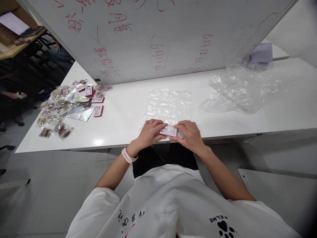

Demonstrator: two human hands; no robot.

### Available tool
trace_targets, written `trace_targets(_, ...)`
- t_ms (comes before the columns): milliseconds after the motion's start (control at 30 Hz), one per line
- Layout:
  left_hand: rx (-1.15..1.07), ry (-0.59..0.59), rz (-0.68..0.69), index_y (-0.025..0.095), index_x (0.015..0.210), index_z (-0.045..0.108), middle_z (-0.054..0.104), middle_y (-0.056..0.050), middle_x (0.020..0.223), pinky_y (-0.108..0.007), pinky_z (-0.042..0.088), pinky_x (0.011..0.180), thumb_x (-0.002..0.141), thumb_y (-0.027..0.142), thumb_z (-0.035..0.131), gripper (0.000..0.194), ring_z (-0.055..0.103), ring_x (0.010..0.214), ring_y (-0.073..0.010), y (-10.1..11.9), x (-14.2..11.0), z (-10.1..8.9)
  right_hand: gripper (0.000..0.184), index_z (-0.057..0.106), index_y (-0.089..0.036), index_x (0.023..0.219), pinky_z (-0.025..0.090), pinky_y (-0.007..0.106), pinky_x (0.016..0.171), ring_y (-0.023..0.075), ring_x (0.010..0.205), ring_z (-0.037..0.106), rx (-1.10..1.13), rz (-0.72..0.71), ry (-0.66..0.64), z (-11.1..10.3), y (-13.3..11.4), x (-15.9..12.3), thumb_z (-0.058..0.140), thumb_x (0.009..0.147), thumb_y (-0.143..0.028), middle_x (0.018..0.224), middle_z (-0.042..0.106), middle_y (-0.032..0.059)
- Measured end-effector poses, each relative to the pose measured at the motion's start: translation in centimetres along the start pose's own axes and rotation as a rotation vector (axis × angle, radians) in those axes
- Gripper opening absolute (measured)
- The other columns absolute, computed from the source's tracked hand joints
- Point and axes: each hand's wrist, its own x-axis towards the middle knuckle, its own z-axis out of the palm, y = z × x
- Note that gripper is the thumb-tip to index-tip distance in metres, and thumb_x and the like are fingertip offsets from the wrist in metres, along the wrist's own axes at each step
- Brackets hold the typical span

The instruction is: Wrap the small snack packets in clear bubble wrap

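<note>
A small box (168, 131) with a white printed label and red edges lies at the table's front edge, between my two hands. My left hand (154, 131) has its fingers and thumb closed on the box's left end. At the right end my right hand (187, 133) is closed on the box, along with some clear plastic. A clear bubble wrap sheet (168, 105) lies flat just beyond the box, its near edge at my fingers. How far the plastic wraps round the box I cannot tell.
On the left of the white table (123, 115) sit several bagged brown items (58, 107), a silver pouch (81, 112) and similar red-and-white boxes (98, 111). Crumpled clear plastic (244, 89) lies to the right. A whiteboard (138, 62) with red writing stands along the back.
</note>
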Motion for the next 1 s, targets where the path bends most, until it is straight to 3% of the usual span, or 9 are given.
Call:
trace_targets(233,-0.001,0.118,-0.009,0.018,0.116,0.057,0.068,-0.01,0.103,-0.034,0.045,0.079,0.099,0.049,0.047,0.037,0.057,0.089,-0.0219,1.2,-0.7,0.4,0.04,0.068,-0.018,0.11,0.038,0.033,0.079,0.0197,0.086,0.059,-0.054,-0.05,0.079,-0.3,-0.1,0.0,0.056,0.094,-0.053,0.095,0.072,0.0072)
trace_targets(333,0.058,0.079,-0.088,0.018,0.106,0.058,0.067,-0.008,0.097,-0.031,0.043,0.07,0.102,0.05,0.04,0.037,0.059,0.085,-0.0204,1.8,-0.4,0.1,0.041,0.072,-0.018,0.1,0.037,0.031,0.078,0.0166,0.079,0.06,-0.033,-0.014,0.062,-0.3,0.2,0.6,0.049,0.098,-0.052,0.084,0.072,0.005)
trace_targets(467,0.191,-0.102,-0.263,0.018,0.097,0.06,0.066,-0.009,0.092,-0.029,0.033,0.057,0.102,0.054,0.032,0.046,0.06,0.073,-0.0196,1.5,1.8,-1.1,0.063,0.07,-0.017,0.071,0.032,0.029,0.065,0.0123,0.056,0.051,-0.056,0.156,-0.015,0.4,1.2,2.1,0.034,0.102,-0.058,0.06,0.063,0.0033)
trace_targets(567,0.231,-0.231,-0.376,0.018,0.093,0.061,0.066,-0.007,0.079,-0.03,0.032,0.059,0.102,0.056,0.031,0.049,0.058,0.066,-0.0208,0.7,3.8,-1.8,0.066,0.073,-0.017,0.078,0.024,0.028,0.057,0.0125,0.052,0.047,-0.11,0.337,-0.062,1.2,2.0,3.6,0.031,0.101,-0.064,0.058,0.062,0.0036)
trace_targets(633,0.262,-0.218,-0.396,0.018,0.092,0.061,0.066,-0.007,0.079,-0.031,0.034,0.062,0.103,0.052,0.034,0.046,0.059,0.069,-0.0217,0.1,4.6,-1.8,0.063,0.075,-0.018,0.089,0.02,0.027,0.056,0.0135,0.053,0.048,-0.149,0.418,-0.11,1.7,2.4,4.6,0.033,0.1,-0.064,0.059,0.063,0.0038)
trace_targets(700,0.333,-0.101,-0.355,0.017,0.096,0.061,0.068,-0.009,0.089,-0.034,0.036,0.069,0.103,0.045,0.041,0.035,0.059,0.08,-0.0235,-0.4,5.0,-1.2,0.058,0.075,-0.018,0.09,0.02,0.028,0.057,0.0141,0.052,0.047,-0.195,0.446,-0.148,1.9,2.6,5.3,0.035,0.101,-0.058,0.057,0.061,0.004)
trace_targets(800,0.421,0.063,-0.203,0.016,0.098,0.06,0.067,-0.011,0.1,-0.036,0.037,0.075,0.101,0.027,0.047,0.018,0.056,0.091,-0.0243,-1.0,5.0,0.1,0.047,0.073,-0.016,0.088,0.027,0.03,0.064,0.0167,0.064,0.053,-0.26,0.345,-0.047,1.8,2.3,5.6,0.039,0.103,-0.044,0.07,0.067,0.0072)
trace_targets(900,0.401,0.085,-0.09,0.016,0.089,0.061,0.066,-0.008,0.091,-0.034,0.038,0.073,0.1,0.014,0.042,0.022,0.053,0.087,-0.0219,-1.5,4.8,1.2,0.034,0.071,-0.018,0.09,0.034,0.034,0.078,0.0202,0.085,0.059,-0.239,0.134,0.103,1.1,1.6,4.6,0.047,0.102,-0.037,0.091,0.072,0.0082)
trace_targets(1000,0.333,0.103,-0.102,0.017,0.084,0.061,0.064,-0.007,0.084,-0.033,0.039,0.072,0.099,0.013,0.043,0.024,0.052,0.083,-0.0208,-1.8,4.8,1.4,0.028,0.069,-0.019,0.106,0.038,0.036,0.088,0.0219,0.099,0.06,-0.118,-0.053,0.059,0.3,1.1,3.3,0.056,0.098,-0.042,0.108,0.072,0.0077)
